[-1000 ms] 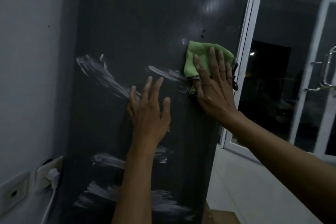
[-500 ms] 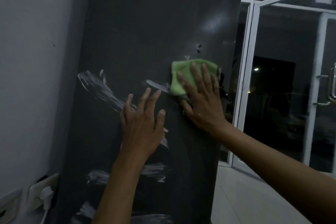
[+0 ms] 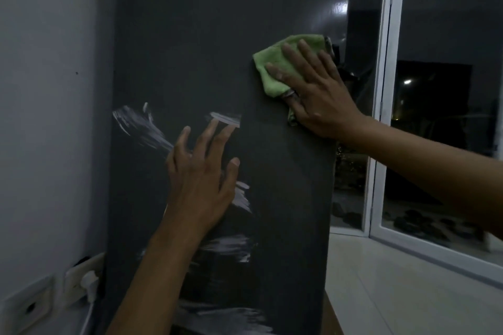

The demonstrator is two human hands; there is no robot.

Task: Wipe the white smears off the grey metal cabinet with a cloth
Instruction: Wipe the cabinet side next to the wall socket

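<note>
- Right hand [image 3: 315, 90], fingers straight, presses the green cloth [image 3: 272, 68] flat high on the grey cabinet [image 3: 217, 35].
- Left hand [image 3: 201, 177] (fingers spread, holding nothing) lies among white smears [image 3: 138, 125] lower down.

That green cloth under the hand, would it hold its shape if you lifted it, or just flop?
Probably flop: the green fuzzy cloth bunches in soft folds under the right hand, and a corner droops below the palm. It looks light, since flat fingers alone pin it to the upright grey metal cabinet. It likely slides easily there; the panel looks glossy.
</note>
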